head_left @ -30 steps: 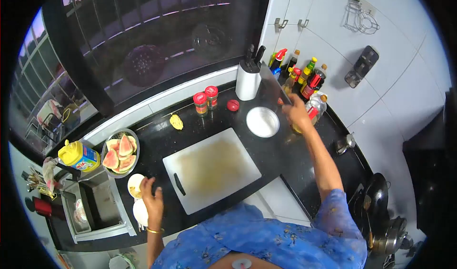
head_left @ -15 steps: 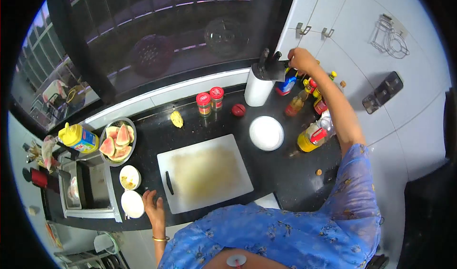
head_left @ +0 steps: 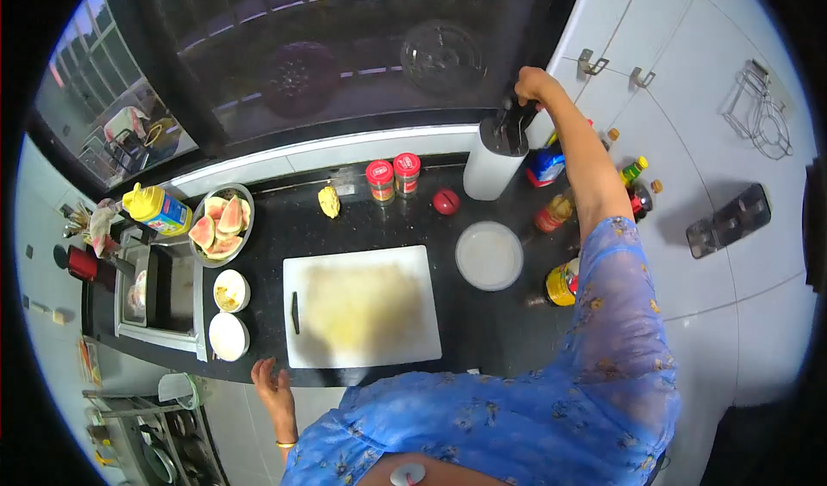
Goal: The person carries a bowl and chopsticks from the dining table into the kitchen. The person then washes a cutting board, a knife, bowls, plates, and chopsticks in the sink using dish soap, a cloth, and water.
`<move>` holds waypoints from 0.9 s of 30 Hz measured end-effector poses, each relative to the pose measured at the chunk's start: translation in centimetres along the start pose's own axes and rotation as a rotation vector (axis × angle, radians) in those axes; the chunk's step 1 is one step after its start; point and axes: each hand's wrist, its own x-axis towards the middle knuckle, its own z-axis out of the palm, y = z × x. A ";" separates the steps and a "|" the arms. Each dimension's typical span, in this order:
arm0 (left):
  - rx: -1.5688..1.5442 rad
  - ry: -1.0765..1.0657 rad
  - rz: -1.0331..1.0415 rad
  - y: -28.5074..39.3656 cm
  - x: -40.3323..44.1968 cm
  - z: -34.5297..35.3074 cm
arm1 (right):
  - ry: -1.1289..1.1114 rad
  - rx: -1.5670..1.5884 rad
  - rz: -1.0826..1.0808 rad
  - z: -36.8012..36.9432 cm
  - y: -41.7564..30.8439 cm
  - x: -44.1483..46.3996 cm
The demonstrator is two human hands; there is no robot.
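My right hand point(head_left: 535, 86) is closed at the top of the white knife block point(head_left: 491, 174), its fingers around the handle of a knife point(head_left: 515, 126). Most of the blade is hidden in the block. Low on the left, my left hand point(head_left: 274, 390) hangs with loosely spread fingers by the counter edge and holds nothing. To the right of that hand lies a white cutting board point(head_left: 366, 361) with a yellowish stain and a dark handle slot. A round white bowl point(head_left: 489, 256) stands right of the board.
Several bottles, including a sauce bottle point(head_left: 554, 214), stand beneath my right forearm. Two red-lidded jars point(head_left: 394, 185) and a red round object point(head_left: 446, 202) sit along the window. At left are a bowl of watermelon point(head_left: 226, 228), two white bowls point(head_left: 229, 335) and a sink point(head_left: 175, 301).
My right hand has moved up and left onto the knife block. The broad blade seen over the block before is now mostly down inside it. The view has shifted.
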 end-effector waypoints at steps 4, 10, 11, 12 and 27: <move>0.094 0.004 -0.045 -0.3 -1.3 -0.3 | -0.050 -0.111 -0.014 0.2 -0.6 -0.2; 0.102 0.030 -0.163 0.3 -2.8 -0.2 | -0.117 -0.304 -0.041 -0.2 1.9 3.1; 0.099 0.043 -0.152 -0.3 -3.1 -0.2 | -0.051 -0.274 -0.031 -0.8 1.7 1.7; 0.096 0.056 -0.142 -0.5 -3.6 -0.1 | -0.023 -0.302 -0.038 -0.4 2.2 1.9; 0.386 -0.204 0.002 -4.2 0.7 7.4 | 0.534 -0.260 -0.466 -0.8 5.0 -1.1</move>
